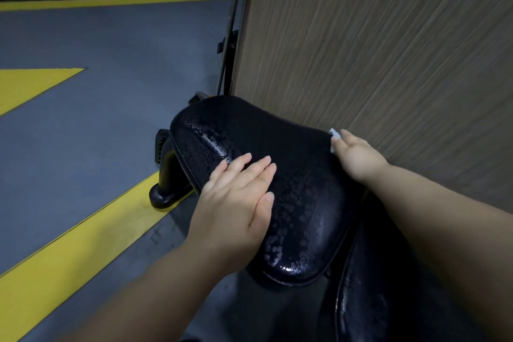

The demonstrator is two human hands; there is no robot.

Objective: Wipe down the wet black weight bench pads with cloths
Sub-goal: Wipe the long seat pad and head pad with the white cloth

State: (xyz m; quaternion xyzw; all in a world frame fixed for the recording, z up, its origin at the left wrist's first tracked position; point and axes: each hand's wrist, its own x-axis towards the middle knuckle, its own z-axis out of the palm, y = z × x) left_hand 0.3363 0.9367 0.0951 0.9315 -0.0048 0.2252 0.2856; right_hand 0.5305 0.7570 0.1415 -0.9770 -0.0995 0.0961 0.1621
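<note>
A black seat pad (299, 175), beaded with water drops, is seen tilted in the middle of the view, its far right edge just beside a wood-grained wall panel (388, 50). The left hand (236, 203) is laid flat on the near left part of the pad. Its fingers (244, 161) are kept straight and close together, the thumb is tucked alongside, and nothing is held in it. A streak of pooled water lies on the pad just beyond those fingertips.

The right hand (358, 155) is placed at the pad's far right edge, with its fingers bent down over a small pale cloth (334, 134). The cloth is held against that edge. Only a corner of it can be seen past the fingertips; the rest is hidden beneath the hand.

A second pad (374, 300), also black and glossy, is seen at the lower right, under the right forearm. A black frame foot (166, 175) rests on a grey floor (97, 133) marked with yellow stripes (69, 244).
</note>
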